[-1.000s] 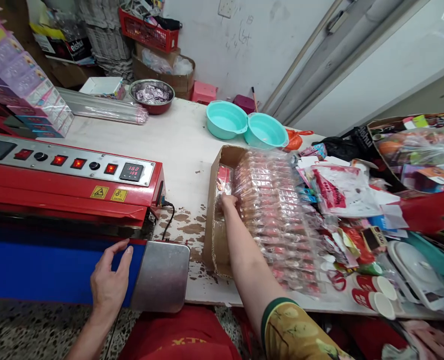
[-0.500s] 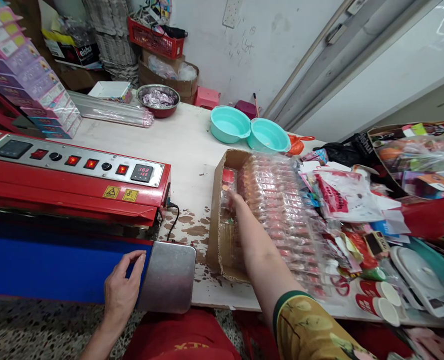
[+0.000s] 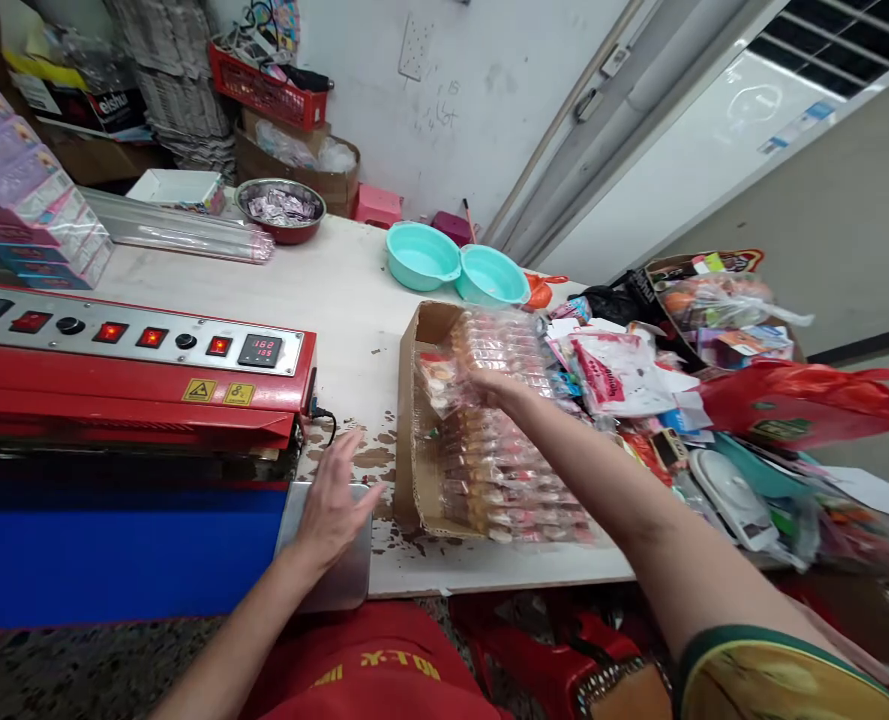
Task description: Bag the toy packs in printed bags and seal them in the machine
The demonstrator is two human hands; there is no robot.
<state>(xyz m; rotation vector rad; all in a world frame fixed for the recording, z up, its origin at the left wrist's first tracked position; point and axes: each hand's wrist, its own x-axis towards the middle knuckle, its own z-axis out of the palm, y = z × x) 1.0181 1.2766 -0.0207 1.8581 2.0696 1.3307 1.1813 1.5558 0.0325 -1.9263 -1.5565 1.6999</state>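
Observation:
An open cardboard box (image 3: 408, 440) stands on the table, with rows of clear plastic packets (image 3: 500, 450) stacked along its right side. My right hand (image 3: 489, 388) reaches over the rows, its fingers closed on a clear plastic packet (image 3: 436, 382) with red and pale contents. That packet is tilted inside the box, above its left part; the fingertips are partly hidden by shiny plastic. My left hand (image 3: 333, 508) is held over a metal plate (image 3: 350, 575), fingers stretched out and thumb apart, with nothing in it. The plate sits at the end of a blue conveyor belt (image 3: 129, 550).
On the left is a red sealing machine (image 3: 129, 395) with lit switches. Two turquoise basins (image 3: 423, 255) and a metal bowl (image 3: 280, 208) of small sachets stand farther back. Mixed packaging (image 3: 616, 370), a red bag (image 3: 804, 400) and a white scale (image 3: 729, 500) crowd the right.
My right hand has lifted the packet up inside the box. My left hand has moved right, from the belt to over the metal plate, and its fingers have spread. The view has turned right.

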